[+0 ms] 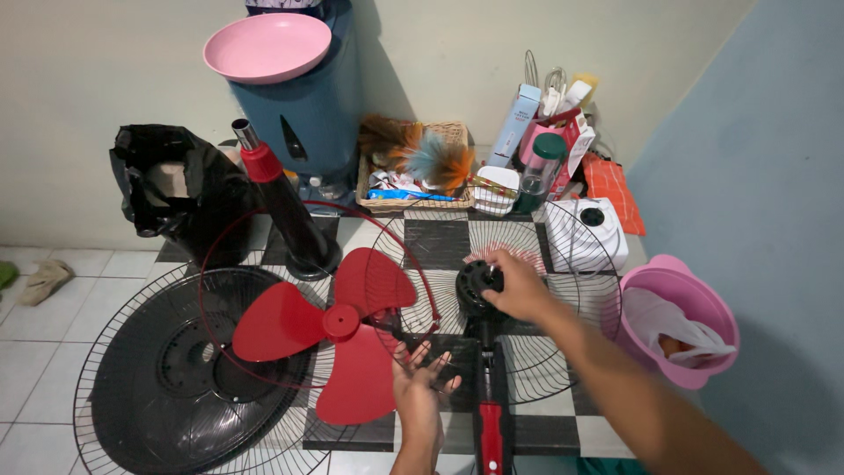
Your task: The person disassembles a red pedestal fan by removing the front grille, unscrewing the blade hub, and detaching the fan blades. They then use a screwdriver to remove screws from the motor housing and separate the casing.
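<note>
So we've got the fan in bits on the checkered floor. Our right hand (520,286) is wrapped around the black motor (476,286), which sits in the middle of the rear grille (563,352), with the red-and-black stand (491,413) running toward us. Our left hand (420,387) is open, fingers spread, gripping nothing, just right of the red blade (338,330). The front grille (167,369) lies flat to the left, the base tube (286,207) standing behind it.

Our tip for this bit: keep the motor pinned firmly so the grille doesn't wobble, and line the blade hub up square with the shaft before pushing. We can't see the shaft under the hand, so go by feel.
</note>
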